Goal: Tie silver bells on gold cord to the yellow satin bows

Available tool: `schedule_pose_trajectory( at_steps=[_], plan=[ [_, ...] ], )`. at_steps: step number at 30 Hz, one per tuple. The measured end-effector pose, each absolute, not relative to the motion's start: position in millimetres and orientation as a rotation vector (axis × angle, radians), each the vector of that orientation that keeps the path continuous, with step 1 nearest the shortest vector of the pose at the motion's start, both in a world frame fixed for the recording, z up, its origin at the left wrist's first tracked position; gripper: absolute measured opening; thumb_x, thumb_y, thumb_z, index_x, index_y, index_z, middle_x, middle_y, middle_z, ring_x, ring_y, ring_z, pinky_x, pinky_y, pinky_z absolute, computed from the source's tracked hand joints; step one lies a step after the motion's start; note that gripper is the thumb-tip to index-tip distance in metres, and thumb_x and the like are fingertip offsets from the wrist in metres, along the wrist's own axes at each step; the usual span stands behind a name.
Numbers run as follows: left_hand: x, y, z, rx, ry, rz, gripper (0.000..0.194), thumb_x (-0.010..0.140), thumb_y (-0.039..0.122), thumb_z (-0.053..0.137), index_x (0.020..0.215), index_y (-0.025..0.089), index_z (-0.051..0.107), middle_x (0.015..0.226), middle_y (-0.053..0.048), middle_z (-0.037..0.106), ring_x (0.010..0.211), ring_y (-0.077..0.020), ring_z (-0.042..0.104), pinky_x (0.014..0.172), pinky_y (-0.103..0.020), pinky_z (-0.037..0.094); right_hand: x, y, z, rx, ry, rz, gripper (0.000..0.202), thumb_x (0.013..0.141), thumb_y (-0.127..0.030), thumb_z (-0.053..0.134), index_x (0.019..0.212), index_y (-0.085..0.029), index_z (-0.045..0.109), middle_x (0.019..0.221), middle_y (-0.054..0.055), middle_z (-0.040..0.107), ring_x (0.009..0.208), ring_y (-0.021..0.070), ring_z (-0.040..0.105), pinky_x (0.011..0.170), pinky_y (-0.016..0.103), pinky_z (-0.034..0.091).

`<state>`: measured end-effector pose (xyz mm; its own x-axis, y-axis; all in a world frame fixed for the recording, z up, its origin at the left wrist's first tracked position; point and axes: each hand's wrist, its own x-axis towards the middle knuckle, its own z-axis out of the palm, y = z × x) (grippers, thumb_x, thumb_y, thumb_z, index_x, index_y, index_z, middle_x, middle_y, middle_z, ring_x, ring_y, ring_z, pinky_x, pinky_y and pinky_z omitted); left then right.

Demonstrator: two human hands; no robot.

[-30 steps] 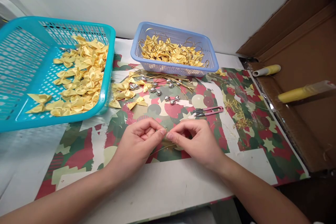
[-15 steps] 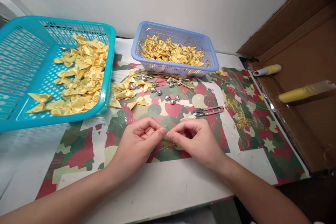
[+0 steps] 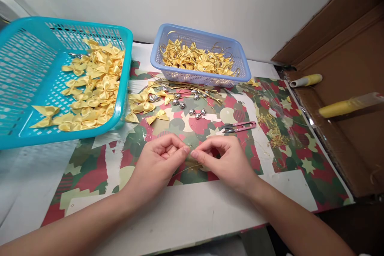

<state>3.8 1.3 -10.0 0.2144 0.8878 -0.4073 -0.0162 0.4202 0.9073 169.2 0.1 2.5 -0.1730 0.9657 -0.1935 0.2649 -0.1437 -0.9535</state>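
Observation:
My left hand (image 3: 163,158) and my right hand (image 3: 222,158) meet over the patterned sheet, thumbs and forefingers pinched almost tip to tip. Between them runs a thin gold cord (image 3: 192,167), its lower part curving beneath the fingers. Most of the cord is hidden by my hands. Just beyond lie small silver bells (image 3: 198,115), pink-handled thread snips (image 3: 239,127) and several loose yellow satin bows (image 3: 157,117). Behind the bells rests a bundle of gold cords (image 3: 192,87).
A turquoise basket (image 3: 127,68) of yellow bows stands at the left. At the back is a blue basket (image 3: 198,77) with bows and gold cords. Gold cord scraps (image 3: 276,136) lie at the right, beside a cardboard box (image 3: 345,68) with yellow-wrapped tubes (image 3: 345,106).

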Motion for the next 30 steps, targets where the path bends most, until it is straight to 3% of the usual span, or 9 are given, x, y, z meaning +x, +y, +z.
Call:
schedule_pose_trajectory(
  at_steps=[30],
  plan=[
    [4.6, 1.1, -9.1, 0.935, 1.202, 0.777, 0.03, 0.075, 0.04, 0.066, 0.062, 0.018, 0.051, 0.043, 0.009, 0.033, 0.039, -0.0044, 0.028, 0.035, -0.012, 0.025, 168.6, 0.9, 3.8, -1.425, -1.488, 1.349, 0.018, 0.076, -0.029, 0.069, 0.065, -0.015, 0.072, 0.058, 0.002, 0.065, 0.049, 0.0085, 0.048, 0.044, 0.021, 0.039]
  ],
)
